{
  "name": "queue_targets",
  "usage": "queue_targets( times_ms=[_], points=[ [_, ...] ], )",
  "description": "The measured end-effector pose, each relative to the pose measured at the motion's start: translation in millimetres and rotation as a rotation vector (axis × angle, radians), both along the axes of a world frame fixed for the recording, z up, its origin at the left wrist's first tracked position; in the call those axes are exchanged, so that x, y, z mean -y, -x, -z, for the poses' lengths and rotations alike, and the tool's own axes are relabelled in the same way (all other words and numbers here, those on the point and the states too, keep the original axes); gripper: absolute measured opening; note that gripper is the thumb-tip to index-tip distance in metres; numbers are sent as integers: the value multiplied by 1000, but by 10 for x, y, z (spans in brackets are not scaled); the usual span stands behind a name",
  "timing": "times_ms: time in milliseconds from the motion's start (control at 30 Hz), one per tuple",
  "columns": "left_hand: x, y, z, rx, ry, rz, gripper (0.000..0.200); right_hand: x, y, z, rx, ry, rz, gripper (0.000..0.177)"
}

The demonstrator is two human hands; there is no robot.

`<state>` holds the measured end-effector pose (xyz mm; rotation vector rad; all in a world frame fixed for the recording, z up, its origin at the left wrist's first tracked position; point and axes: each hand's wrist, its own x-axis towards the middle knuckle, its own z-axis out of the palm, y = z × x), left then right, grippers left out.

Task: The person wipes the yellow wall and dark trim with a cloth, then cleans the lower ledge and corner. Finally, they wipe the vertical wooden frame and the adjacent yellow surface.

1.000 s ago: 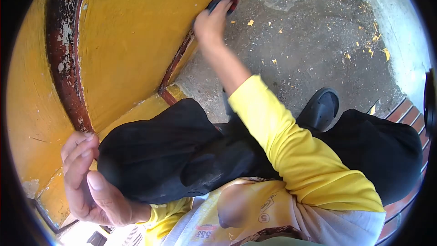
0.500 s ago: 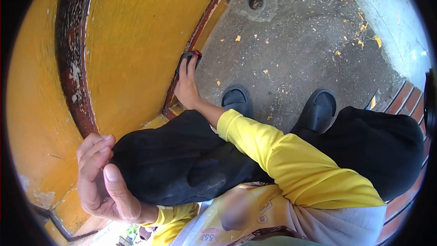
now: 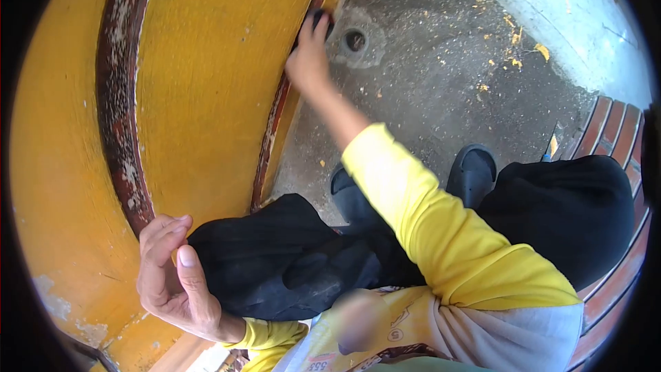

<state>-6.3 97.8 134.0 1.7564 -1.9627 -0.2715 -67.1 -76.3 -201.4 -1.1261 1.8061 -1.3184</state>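
Observation:
My right hand [image 3: 310, 63] reaches far out along the foot of the yellow wall [image 3: 206, 83]. Its fingers are closed over a small black hand-held block [image 3: 321, 19], pressed against the narrow red-brown trim [image 3: 272, 131]. A red edge shows on the block, but blur and my fingers hide its exact kind. My left hand [image 3: 172, 282] is raised near the wall at the lower left, fingers loosely curled and thumb apart, with nothing visible in it. Close beside that hand runs a wider, dark red-brown band [image 3: 118, 96] with chipped, flaking paint.
A round drain hole [image 3: 354, 40] lies in the grey concrete floor [image 3: 427, 83], near my right hand. Yellow flakes are scattered about. My dark clogs [image 3: 475, 173] rest on the floor below my knees. On the right is a red-brown slatted bench [image 3: 613, 138].
My right hand has slid farther away along the trim with the block, up toward the drain hole. My left hand keeps its pose, and the view has shifted slightly.

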Motion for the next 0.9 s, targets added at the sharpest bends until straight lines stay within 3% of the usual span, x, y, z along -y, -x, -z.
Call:
queue_targets(
  times_ms=[200, 367, 667, 733, 900],
  points=[
    [225, 197, 57, 11, -36, 72, 19, -1033, -958, -153, 300, 22, -106, 71],
    [311, 206, 98, 53, -62, 63, 17, -545, -575, 58, 195, 85, -32, 68],
    [260, 185, 84, 70, -67, 50, 19, 1119, 1195, 97, 1, 144, -46, 68],
    [280, 203, 96, 61, -58, 60, 19, 1125, 1214, 84, 43, 153, -42, 70],
    [413, 327, 136, 60, -97, 94, 18, 389, 430, 4, 126, 148, 11, 68]
  ],
)
